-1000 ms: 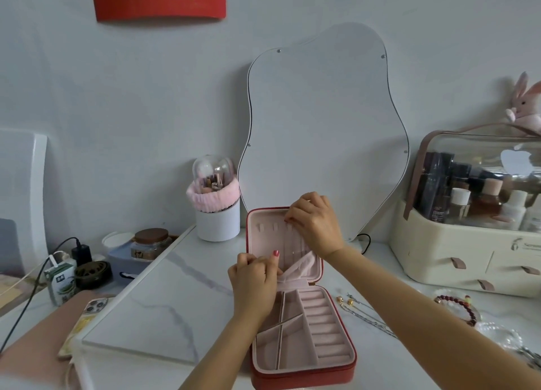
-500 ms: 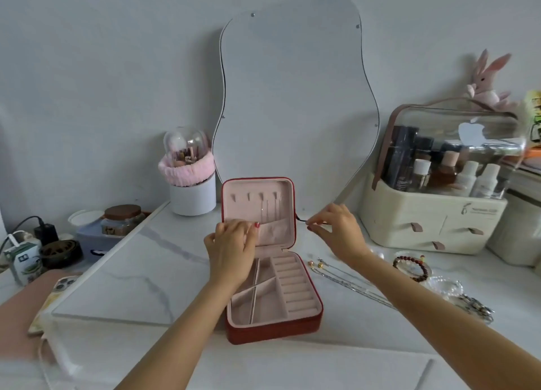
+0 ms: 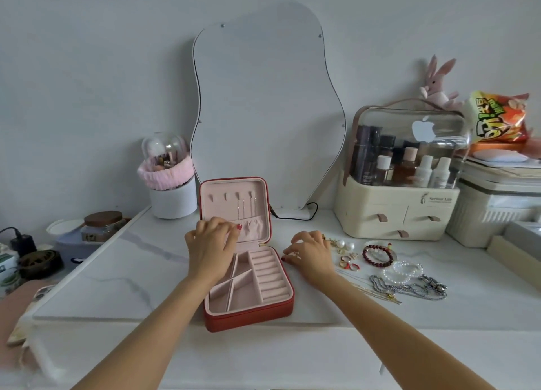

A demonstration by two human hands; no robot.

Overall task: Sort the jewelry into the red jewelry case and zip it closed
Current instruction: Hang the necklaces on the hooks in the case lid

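Red jewelry case (image 3: 248, 316): matt, leather-like outside w/ soft pink velvety lining just below left-hand fingers (image 3: 222, 227). Tabletop (image 3: 117, 272) smooth, glossy, marble-look. Just beyond right-hand fingertips (image 3: 304, 237): glossy pearl earrings (image 3: 345, 245), shiny gold-tone metal rings (image 3: 347, 262), polished dark-red bead bracelet (image 3: 377, 256), silvery metal chain (image 3: 409, 288). Cosmetics box (image 3: 395, 214): cream plastic, clear lid.

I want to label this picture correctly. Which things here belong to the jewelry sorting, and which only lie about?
For the job:
red case, open
rings
pearl earrings
bead bracelet
pearl bracelet
chains
left hand
right hand

Only lying about:
mirror
cosmetics box
brush cup
toy rabbit
snack bag
jar
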